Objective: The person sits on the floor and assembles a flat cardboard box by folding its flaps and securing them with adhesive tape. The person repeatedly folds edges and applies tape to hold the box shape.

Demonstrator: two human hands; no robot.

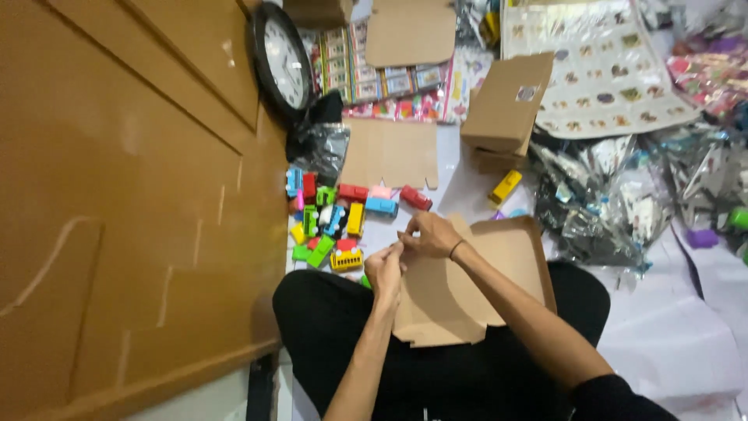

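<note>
Folding step on flat cardboard box (467,288) in lap, both hands pinching its 11 o'clock edge, left hand (385,269) & right hand (430,235) clenched on flap; prob. needs crease next.

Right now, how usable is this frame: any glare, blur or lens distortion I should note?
Head view: even indoor light, soft overall; both hands, left hand and right hand, slightly blurred at the flat cardboard sheet. Glare on the silver plastic bags and a sheen on the wooden door. Wide-angle bending shows at the door's edges; the wall clock looks stretched.
</note>
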